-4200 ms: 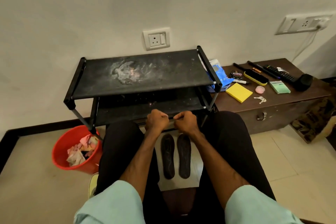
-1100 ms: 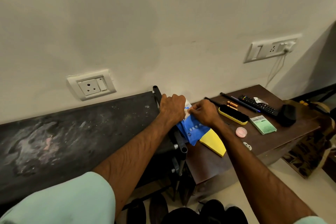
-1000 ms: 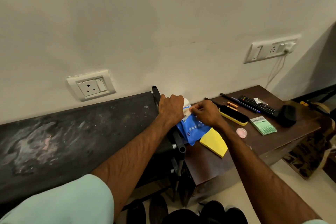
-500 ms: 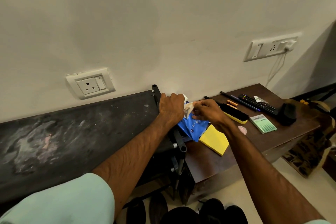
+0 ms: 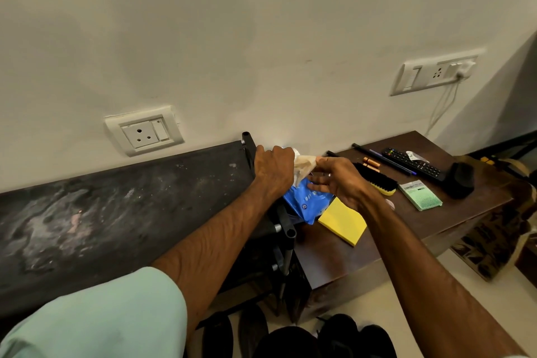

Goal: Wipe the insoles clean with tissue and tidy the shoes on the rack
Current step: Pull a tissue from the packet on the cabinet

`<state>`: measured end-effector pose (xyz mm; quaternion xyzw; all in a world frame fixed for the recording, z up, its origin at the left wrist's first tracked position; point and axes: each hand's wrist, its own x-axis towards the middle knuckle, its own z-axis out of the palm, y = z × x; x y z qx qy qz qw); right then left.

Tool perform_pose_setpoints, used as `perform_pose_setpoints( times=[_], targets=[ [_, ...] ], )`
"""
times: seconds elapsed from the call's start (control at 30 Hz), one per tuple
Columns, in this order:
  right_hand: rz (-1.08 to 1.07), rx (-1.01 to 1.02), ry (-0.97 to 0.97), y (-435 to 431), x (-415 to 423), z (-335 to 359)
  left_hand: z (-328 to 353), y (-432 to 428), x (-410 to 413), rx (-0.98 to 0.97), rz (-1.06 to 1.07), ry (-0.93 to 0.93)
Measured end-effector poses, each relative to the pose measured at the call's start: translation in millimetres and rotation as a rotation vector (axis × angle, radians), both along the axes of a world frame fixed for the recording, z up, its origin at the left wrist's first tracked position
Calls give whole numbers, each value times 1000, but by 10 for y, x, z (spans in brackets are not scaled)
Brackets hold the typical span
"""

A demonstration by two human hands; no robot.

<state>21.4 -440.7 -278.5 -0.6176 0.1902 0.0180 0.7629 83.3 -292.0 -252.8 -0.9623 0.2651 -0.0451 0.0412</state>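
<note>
Blue pack [image 5: 305,201] in left hand [image 5: 274,172], right hand [image 5: 339,181] pinching one tissue [image 5: 303,166].

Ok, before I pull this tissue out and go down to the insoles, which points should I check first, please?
1. The right hand pinches the tissue: ok.
2. The left hand holds the blue tissue pack steady: ok.
3. The tissue is free of the pack: cannot tell, its lower end is hidden beside the left hand.
4. The insoles lie ready below: ok, two partly visible.
5. The rack top shelf is clean: not ok, pale dusty smears.
</note>
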Motion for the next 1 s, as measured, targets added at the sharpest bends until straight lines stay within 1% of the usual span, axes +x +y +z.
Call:
perform_pose_setpoints(
  times=[0.13, 0.17, 0.23, 0.33, 0.4, 0.43, 0.5, 0.67, 0.73, 0.8, 0.87, 1.0],
  targets=[
    [-23, -381, -54, 55, 6, -34, -15, -14, -24, 7, 1, -7],
    [-21, -450, -79, 75, 7, -23, -10, -17, -31, 4, 0, -10],
    [17, -504, -114, 107, 3, 14, 0, -17, -44, -14, 2, -1],
    [94, -607, -104, 106, 24, 6, 6, -19, -46, -19, 9, 24],
    [78, -684, -107, 104, 54, -30, -4, -22, -35, -14, 17, 28],
    [55, -691, -115, 104, 68, -52, -8, -25, -31, -16, 19, 27],
    [1, -640, -125, 107, 82, -75, -12, -28, -29, -21, 15, 13],
    [-123, -399, -109, 80, 39, -129, -7, -1, -11, -22, 15, -5],
    [-161, -344, -118, 68, 9, -164, -6, 6, -5, -15, 16, -2],
    [-209, -414, -144, 59, 0, -198, -7, 9, -5, -22, 13, 3],
    [-254, -579, -198, 69, 1, -188, -5, 13, -16, -30, 5, -2],
    [-229, -853, -397, 162, -25, -71, 1, 9, -40, -50, 2, -5]
  ],
)
